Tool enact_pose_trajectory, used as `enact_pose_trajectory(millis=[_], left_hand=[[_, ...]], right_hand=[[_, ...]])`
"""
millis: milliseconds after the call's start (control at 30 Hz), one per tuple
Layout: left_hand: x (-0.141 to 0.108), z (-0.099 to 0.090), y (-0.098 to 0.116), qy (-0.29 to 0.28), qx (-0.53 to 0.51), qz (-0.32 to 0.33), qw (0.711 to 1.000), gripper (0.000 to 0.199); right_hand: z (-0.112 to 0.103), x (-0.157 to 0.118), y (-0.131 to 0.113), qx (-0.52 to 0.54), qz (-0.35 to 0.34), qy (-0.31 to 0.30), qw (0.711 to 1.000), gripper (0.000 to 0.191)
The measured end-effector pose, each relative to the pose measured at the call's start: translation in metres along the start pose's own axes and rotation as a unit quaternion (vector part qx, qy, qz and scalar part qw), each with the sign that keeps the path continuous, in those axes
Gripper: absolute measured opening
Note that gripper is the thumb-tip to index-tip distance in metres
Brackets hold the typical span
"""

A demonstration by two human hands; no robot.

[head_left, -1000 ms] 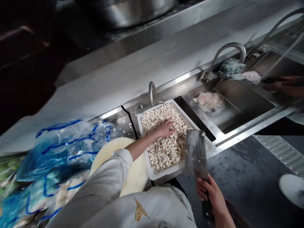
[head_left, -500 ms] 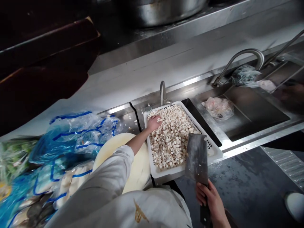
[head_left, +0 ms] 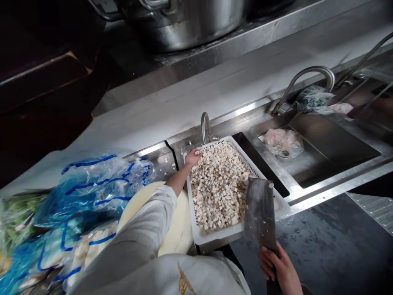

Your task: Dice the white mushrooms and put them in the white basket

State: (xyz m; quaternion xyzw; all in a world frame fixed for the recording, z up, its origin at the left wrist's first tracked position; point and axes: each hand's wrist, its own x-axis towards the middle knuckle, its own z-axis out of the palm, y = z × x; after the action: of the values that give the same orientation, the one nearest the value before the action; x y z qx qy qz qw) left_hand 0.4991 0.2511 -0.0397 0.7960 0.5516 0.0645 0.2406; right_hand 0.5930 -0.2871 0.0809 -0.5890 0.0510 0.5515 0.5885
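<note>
My right hand (head_left: 279, 266) grips the dark handle of a cleaver (head_left: 260, 211). Its broad blade points away from me, with a few pale bits stuck to it, and covers the near right part of a white plastic basket (head_left: 196, 235). Small pale cubes with some brownish sides (head_left: 219, 184), cut from what looks like mushroom, fill the basket. At the far left corner, my left hand (head_left: 193, 157) lies over the rim with its fingers stretched out against the cubes; the fingertips are partly hidden.
A round cream-coloured board (head_left: 181, 229) lies under my left forearm. Further left are blue and clear plastic bags (head_left: 89, 184) and bagged greens (head_left: 21, 217). A tap (head_left: 205, 125) stands behind the basket. The right-hand sink (head_left: 334, 147) holds a clear bag (head_left: 283, 142). Overhead, a shelf bears a steel pot (head_left: 190, 28).
My left hand has shifted from on top of the cubes to the basket's far left corner. My right hand still holds the cleaver, and the view has tilted slightly.
</note>
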Motion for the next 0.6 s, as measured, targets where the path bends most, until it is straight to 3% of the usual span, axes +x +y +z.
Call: enact_pose_trajectory(millis=[300,467,600], left_hand=[[0.050,0.013,0.015,-0.076,0.022,0.092,0.993,0.066],[0.050,0.012,0.027,-0.140,0.021,0.123,0.982,0.056],[0.042,0.005,0.043,-0.136,0.012,0.144,0.980,0.053]], right_hand=[[-0.011,0.004,-0.003,-0.011,0.009,-0.001,1.000,0.058],[-0.012,0.003,-0.005,-0.004,-0.001,-0.001,1.000,0.053],[-0.009,0.005,-0.012,0.006,-0.012,-0.010,1.000,0.049]])
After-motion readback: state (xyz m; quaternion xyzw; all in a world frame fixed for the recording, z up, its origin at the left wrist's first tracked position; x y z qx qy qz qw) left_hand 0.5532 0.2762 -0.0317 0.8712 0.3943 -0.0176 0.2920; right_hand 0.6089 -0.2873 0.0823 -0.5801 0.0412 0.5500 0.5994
